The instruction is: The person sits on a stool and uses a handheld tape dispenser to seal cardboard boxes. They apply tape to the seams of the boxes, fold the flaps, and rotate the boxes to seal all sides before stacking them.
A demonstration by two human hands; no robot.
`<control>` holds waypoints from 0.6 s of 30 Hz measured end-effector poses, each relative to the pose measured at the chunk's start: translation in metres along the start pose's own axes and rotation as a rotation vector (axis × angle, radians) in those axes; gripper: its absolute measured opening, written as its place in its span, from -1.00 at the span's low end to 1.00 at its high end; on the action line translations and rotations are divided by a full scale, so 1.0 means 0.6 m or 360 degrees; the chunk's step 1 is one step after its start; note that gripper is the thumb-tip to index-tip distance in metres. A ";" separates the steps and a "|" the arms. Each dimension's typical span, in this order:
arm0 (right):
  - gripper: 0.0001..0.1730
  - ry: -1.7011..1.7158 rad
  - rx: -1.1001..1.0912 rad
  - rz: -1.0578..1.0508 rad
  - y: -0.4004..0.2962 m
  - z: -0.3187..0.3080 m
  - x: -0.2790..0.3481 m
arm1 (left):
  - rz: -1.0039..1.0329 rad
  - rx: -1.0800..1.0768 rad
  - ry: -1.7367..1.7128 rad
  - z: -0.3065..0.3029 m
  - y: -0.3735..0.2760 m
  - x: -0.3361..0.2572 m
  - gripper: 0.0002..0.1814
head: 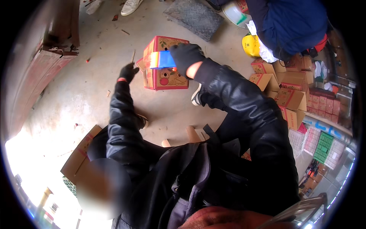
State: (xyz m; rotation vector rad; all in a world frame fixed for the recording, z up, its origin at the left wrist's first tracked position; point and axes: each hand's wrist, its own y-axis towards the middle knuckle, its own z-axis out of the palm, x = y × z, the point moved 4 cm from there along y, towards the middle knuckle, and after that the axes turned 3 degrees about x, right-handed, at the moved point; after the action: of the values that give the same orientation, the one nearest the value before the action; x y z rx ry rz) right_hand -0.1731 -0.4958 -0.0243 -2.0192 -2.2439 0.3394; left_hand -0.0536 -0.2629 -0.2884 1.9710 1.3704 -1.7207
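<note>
A cardboard carton (171, 81) with red edges and printed fruit stands on the concrete floor before me. My right hand (188, 58), in a black glove, is over the carton's right part, closed on a blue tape dispenser (165, 59) that lies across the box. At the carton's left side is my left hand (128, 72), also gloved in black, its fingers bent near a small projecting flap (140, 64). Whether that hand touches the flap cannot be told. A thin stick (133, 56) shows just above its fingers.
Open cartons (290, 98) are piled at the right, near a person in blue (294, 25) and a yellow bag (251, 45). A dark metal plate (194, 18) lies beyond the carton. Another carton (83, 154) is at lower left, and a reddish structure (43, 77) stands at left.
</note>
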 end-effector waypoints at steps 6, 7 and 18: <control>-0.66 -0.0082 0.0193 0.0064 0.077 -0.017 0.085 | 0.0165 0.0972 -0.0143 -0.050 -0.099 -0.328 0.16; -0.64 -0.0082 0.0218 0.0041 0.081 -0.023 0.093 | 0.0328 0.0769 0.0460 -0.045 -0.093 -0.330 0.21; -0.57 -0.0083 0.0095 0.0001 0.050 -0.024 0.048 | 0.0413 0.0456 0.0721 -0.016 -0.089 -0.311 0.22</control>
State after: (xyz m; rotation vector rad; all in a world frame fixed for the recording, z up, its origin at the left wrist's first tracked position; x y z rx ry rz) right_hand -0.1441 -0.4631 -0.0191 -2.0038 -2.2346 0.4587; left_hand -0.0670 -0.3210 -0.1038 2.6857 0.9488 -1.4741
